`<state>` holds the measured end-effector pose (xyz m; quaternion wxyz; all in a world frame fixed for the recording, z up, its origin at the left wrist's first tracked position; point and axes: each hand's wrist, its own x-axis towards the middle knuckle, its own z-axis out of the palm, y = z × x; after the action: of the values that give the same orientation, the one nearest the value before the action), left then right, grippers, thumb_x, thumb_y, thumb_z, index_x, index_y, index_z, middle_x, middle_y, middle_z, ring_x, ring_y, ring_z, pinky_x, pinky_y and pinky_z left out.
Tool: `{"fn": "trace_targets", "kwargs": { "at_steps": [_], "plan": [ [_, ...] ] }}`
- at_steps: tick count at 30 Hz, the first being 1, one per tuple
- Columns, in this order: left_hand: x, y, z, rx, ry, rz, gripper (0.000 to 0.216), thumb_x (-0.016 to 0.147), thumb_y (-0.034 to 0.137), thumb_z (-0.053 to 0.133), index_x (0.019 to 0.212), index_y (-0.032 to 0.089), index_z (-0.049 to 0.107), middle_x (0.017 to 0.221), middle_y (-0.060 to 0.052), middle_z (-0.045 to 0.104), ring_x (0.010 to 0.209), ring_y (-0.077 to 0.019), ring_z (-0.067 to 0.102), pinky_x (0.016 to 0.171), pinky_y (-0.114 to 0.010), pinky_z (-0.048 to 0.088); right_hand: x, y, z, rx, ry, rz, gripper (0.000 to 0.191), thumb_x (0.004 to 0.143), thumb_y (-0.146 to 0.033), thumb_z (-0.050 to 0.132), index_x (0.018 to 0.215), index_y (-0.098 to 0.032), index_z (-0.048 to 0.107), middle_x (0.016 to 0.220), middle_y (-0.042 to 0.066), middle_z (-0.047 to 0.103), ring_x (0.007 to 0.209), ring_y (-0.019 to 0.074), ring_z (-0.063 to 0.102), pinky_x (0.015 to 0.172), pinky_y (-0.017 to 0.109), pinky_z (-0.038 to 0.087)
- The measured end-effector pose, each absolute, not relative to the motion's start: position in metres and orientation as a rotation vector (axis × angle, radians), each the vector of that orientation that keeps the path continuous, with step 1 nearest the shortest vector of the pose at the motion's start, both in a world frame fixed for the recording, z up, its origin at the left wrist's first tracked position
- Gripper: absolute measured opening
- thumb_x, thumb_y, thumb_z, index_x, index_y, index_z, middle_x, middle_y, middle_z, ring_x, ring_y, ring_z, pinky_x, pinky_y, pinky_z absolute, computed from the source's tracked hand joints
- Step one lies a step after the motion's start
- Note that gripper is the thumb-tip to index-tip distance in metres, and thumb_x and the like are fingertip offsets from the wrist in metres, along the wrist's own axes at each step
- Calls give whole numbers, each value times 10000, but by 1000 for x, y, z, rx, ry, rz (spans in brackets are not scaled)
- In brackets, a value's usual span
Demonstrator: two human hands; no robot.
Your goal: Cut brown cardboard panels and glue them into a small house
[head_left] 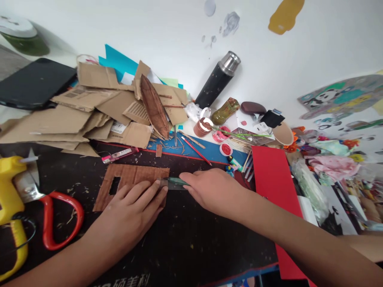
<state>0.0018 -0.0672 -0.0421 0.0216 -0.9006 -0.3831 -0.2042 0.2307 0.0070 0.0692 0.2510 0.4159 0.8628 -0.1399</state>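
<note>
- Step in hand, as I judge it: trimming or scoring the right edge of a brown-painted, flat cardboard piece with a rectangular hole (143, 172). The next move seems to call for the left hand (134, 205) holding it down and its fingertips clear while a slim, dark green tool (178, 181), likely a craft knife, is drawn along with light control.
- Far left of the work: a yellow plastic glue gun (10, 195) and red-handled metal scissors (80, 215), both apart from the hands.
- The cardboard lies on the black tabletop (191, 247), left of the right hand (217, 191) and partly beneath the left; its hole sits on the left side, uncovered.
- Left hand: laid nearly flat, fingers extended, pressing the cardboard's near right part; its thumb is hidden.
- Tool: pointing left, its tip at the left fingertips, so I cannot tell whether it cuts.
- Right hand: closed around the tool's right end, thumb and fingers pinching, beyond the cardboard's right edge.
</note>
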Motion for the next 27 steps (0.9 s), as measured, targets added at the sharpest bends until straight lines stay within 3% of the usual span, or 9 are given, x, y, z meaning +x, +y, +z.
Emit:
{"fn": "trace_targets", "kwargs": {
  "at_steps": [9,19,27],
  "plan": [
    [2,-67,-43,-2775,-1197,-629,415,1091,194,411,1305,146,762,1270,-134,784,1115,-325,627,895,-456,434,222,21,81,1029,2335,-389,174,1095,-230,526,1172,-187,676,990,98,798,773,221,700,569,348,230],
    [3,-68,-44,-2791,-1224,-637,416,1080,182,419,1284,161,780,1241,-123,796,1146,-314,628,965,-459,433,211,37,83,934,2367,-393,167,1029,-173,580,1139,-181,705,811,87,764,709,234,707,568,332,279],
    [2,-69,-45,-2766,-1237,-652,405,1072,178,440,1294,193,778,1253,-107,797,1145,-296,639,973,-438,431,221,23,74,1020,2380,-405,176,1085,-231,534,1185,-181,670,987,100,800,785,244,727,576,329,328]
  ]
}}
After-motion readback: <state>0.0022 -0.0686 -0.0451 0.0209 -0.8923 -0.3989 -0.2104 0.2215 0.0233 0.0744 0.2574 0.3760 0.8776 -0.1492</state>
